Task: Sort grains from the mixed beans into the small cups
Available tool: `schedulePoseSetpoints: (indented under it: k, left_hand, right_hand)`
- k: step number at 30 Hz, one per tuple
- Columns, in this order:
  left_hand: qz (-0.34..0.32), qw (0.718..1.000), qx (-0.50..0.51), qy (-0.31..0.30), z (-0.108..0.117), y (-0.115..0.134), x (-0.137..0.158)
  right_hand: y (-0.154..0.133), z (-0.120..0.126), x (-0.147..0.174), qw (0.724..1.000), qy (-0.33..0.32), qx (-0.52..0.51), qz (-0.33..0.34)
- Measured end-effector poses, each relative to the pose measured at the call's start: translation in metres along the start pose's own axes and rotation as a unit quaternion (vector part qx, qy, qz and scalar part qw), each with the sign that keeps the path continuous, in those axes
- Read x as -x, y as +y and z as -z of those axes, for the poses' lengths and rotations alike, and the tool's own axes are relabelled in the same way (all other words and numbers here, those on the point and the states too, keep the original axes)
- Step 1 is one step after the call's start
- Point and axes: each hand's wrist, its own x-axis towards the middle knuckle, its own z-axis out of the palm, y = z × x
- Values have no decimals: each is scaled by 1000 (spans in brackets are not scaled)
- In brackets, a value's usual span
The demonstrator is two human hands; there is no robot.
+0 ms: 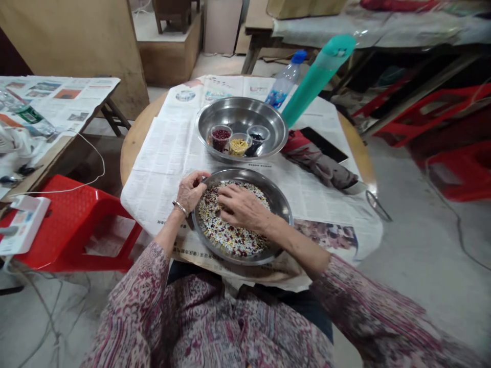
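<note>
A shallow steel basin (pixel 282 197) holds mixed white grains, yellow kernels and dark red beans (pixel 236 237). My left hand (pixel 191 191), with a bracelet at the wrist, is closed at the basin's left rim, its fingertips curled over the edge. Inside the basin, my right hand (pixel 243 207) has its fingers bent down into the mix; whatever they pinch is hidden. Farther back, a second steel basin (pixel 240 110) contains three clear cups: one of dark red beans (pixel 221 139), one of yellow kernels (pixel 238 146) and one of black beans (pixel 256 140).
Newspaper (pixel 153 168) covers the round table. At the back right stand a plastic bottle (pixel 284 82) and a tall green cylinder (pixel 318 79). A folded umbrella (pixel 322 161) lies by a dark flat object (pixel 324 144). A red stool (pixel 76 225) with a power strip (pixel 25 225) is left.
</note>
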Motion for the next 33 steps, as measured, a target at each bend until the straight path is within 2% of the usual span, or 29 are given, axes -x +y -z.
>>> schedulePoseSetpoints:
  k: [3, 5, 8, 11, 14, 16, 19, 24, 28, 33]
  left_hand:
    - [6, 1000, -4, 4, -1, 1, 0]
    - [6, 1000, -6, 6, -1, 2, 0]
    - [2, 1000, -5, 6, -1, 2, 0]
    - [1, 1000, -4, 5, 0, 1, 1]
    - [2, 1000, 1, 4, 0, 1, 1]
    - [3, 1000, 5, 4, 0, 2, 1]
    - [9, 1000, 8, 3, 0, 2, 0]
    - [5, 1000, 8, 2, 0, 1, 1]
    - [4, 1000, 14, 5, 0, 0, 0]
    - [0, 1000, 15, 10, 0, -1, -1]
  right_hand:
    - [14, 5, 26, 996, 9, -45, -80]
    - [15, 7, 46, 989, 25, -100, -103]
    - [0, 9, 68, 982, 37, -161, -91]
    - [-22, 9, 77, 981, -2, -189, -48]
    - [-33, 4, 73, 986, -29, -165, -16]
    - [-28, 0, 67, 992, -3, -120, -32]
    - [-11, -5, 60, 992, 59, -54, -95]
    - [10, -9, 57, 964, 122, -9, -235]
    - [4, -16, 45, 953, 121, -56, -270]
    - [-15, -14, 11, 922, 120, -220, -294]
